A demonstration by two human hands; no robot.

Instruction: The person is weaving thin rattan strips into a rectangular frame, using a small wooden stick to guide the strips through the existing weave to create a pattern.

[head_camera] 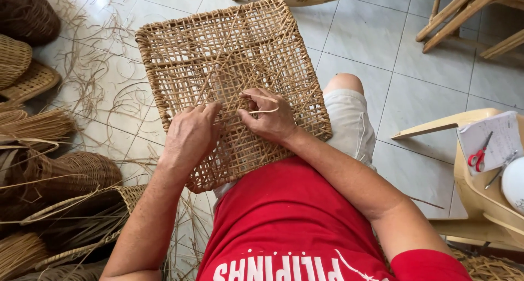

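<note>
Head view: baskets beside woven panel

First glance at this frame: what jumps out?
The square woven cane panel on the person's lap, mid-frame. The left hand lies flat on it, while the right hand pinches a thin cane strand at the weave. Next, the woven baskets and loose strips piled along the left edge, and the red scissors on a pale chair at right.
</note>
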